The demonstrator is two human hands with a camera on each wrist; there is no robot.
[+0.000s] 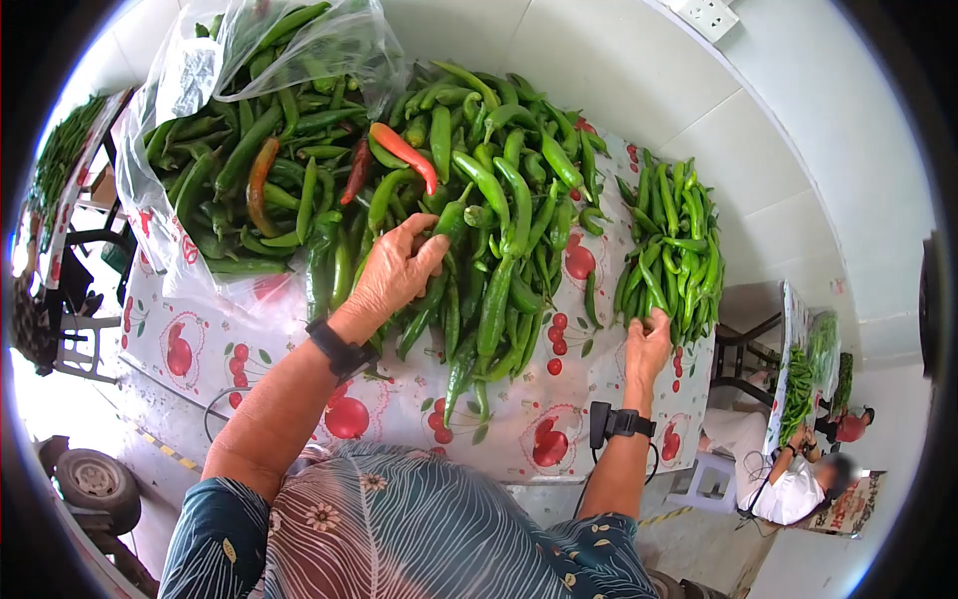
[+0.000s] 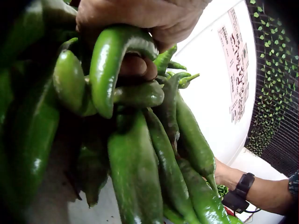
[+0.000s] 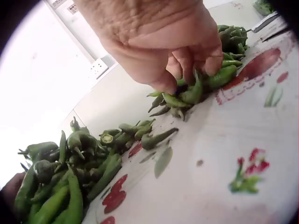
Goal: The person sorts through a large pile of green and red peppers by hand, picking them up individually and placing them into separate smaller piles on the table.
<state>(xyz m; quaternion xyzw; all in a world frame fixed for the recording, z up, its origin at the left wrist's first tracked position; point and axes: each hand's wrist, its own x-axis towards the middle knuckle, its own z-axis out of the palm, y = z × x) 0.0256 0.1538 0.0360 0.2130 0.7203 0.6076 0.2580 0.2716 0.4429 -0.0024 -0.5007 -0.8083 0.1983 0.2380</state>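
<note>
Green peppers (image 1: 489,190) lie in a large heap on the table. At the heap's near left part is my left hand (image 1: 399,265); in the left wrist view its fingers (image 2: 133,66) curl round a bent green pepper (image 2: 103,70). A smaller pile of green peppers (image 1: 689,240) lies to the right. My right hand (image 1: 647,349) is at that pile's near edge, and the right wrist view shows its fingertips pinching a green pepper (image 3: 192,94) low on the pile. A red pepper (image 1: 404,158) rests on top of the large heap.
A clear plastic bag (image 1: 150,190) with more peppers stands at the left of the patterned tablecloth (image 1: 509,429). A tiled wall (image 1: 639,70) runs behind the table. At the right, a seated person (image 1: 788,489) works at another table with green produce.
</note>
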